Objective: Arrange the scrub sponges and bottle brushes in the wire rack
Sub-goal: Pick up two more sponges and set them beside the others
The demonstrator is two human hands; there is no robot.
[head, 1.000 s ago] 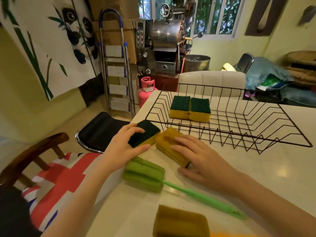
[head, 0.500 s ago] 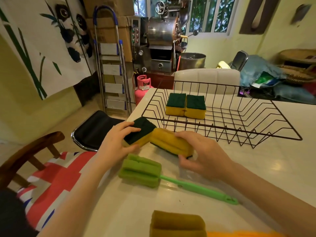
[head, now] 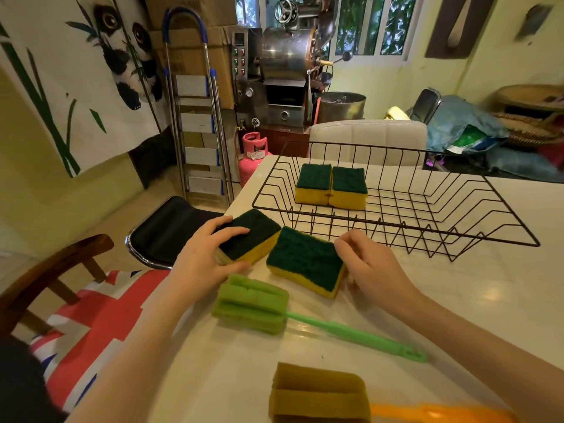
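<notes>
A black wire rack (head: 457,236) stands on the white table (head: 473,300) and holds two yellow sponges with green scrub tops, one (head: 314,184) beside the other (head: 349,187), at its far left. In front of the rack, my left hand (head: 207,257) grips a third scrub sponge (head: 250,236). My right hand (head: 369,267) holds a fourth scrub sponge (head: 305,261) by its right edge, green side up on the table. A green bottle brush (head: 253,303) lies nearer to me. A brownish-yellow bottle brush (head: 317,392) with an orange handle lies at the bottom edge.
The table's left edge runs close to my left hand, with a flag-patterned cushion (head: 91,325) on a wooden chair and a black stool (head: 171,227) beyond it. A white chair (head: 366,135) stands behind the rack. A stepladder (head: 195,117) and pink gas cylinder (head: 254,157) stand farther back.
My right hand has turned its sponge over from yellow side up to green side up and set it flat. My left hand stays on its sponge.
</notes>
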